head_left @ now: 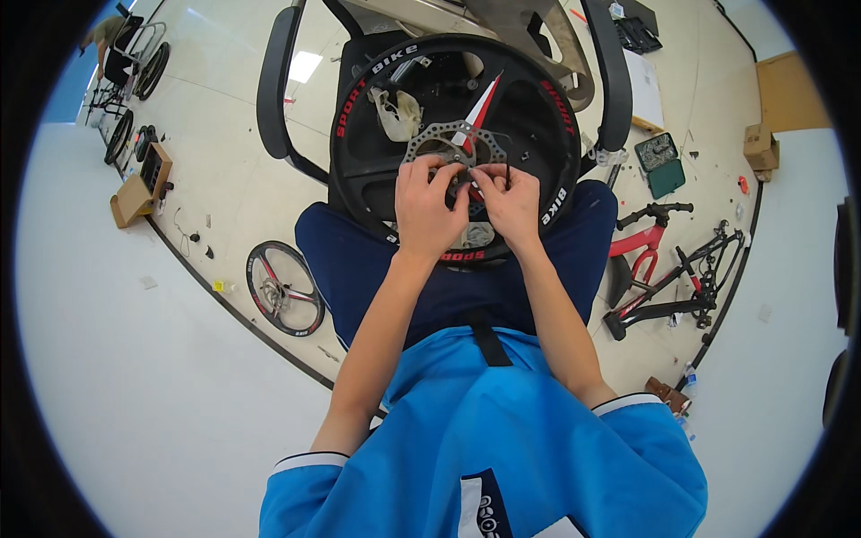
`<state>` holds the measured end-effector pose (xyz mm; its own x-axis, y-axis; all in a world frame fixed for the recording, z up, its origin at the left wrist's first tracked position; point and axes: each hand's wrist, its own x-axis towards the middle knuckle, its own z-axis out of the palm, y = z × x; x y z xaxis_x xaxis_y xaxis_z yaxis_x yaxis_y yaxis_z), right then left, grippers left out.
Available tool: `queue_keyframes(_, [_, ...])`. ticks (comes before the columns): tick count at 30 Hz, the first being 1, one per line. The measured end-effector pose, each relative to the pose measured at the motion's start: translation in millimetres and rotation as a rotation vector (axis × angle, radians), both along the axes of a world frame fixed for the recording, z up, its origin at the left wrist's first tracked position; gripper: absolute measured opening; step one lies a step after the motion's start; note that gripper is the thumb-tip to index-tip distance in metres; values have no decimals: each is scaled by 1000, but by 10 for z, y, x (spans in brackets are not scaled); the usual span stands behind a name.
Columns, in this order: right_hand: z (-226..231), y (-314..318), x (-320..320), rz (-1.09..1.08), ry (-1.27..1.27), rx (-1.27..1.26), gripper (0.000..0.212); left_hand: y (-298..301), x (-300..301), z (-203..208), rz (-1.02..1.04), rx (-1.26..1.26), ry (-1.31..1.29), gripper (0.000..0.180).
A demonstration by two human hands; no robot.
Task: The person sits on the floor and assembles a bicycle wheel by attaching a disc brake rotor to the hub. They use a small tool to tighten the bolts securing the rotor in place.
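A black bicycle wheel (368, 161) with red and white lettering on its rim lies flat across the chair seat and my thighs. A silver brake disc (434, 134) sits at its hub. Over the disc, my left hand (429, 199) has thumb and fingers pinched together at the hub; what they hold is too small to make out. My right hand (509, 199) is closed right beside it, its fingertips nearly touching the left ones. A thin dark bent rod (508, 152), shaped like a hex key, rises from the right fingers.
Chair armrests (280, 81) flank the wheel. A plastic bag (397, 115) shows between the spokes. On the floor lie a smaller wheel (265, 262) at left, a red and black bicycle frame (639, 242) at right, a green parts case (665, 179) and an open cardboard box (134, 199).
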<state>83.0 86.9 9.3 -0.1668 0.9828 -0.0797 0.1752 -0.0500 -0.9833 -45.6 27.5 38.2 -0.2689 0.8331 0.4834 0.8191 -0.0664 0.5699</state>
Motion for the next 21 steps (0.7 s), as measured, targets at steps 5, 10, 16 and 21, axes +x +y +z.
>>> queue_keyframes(5, [68, -43, -61, -28, -128, 76, 19, 66, -21, -177, -30, 32, -23, 23])
queue_keyframes(10, [123, -55, -93, -72, -167, 94, 19, 121, -34, -223, -60, 61, -31, 20])
queue_keyframes(16, [74, -45, -101, -65, -173, 95, 19, 135, -62, -290, -67, 99, -53, 21])
queue_keyframes(21, [-104, 1, 3, -21, -54, 28, 19, 154, -35, -351, -51, 133, -118, 21])
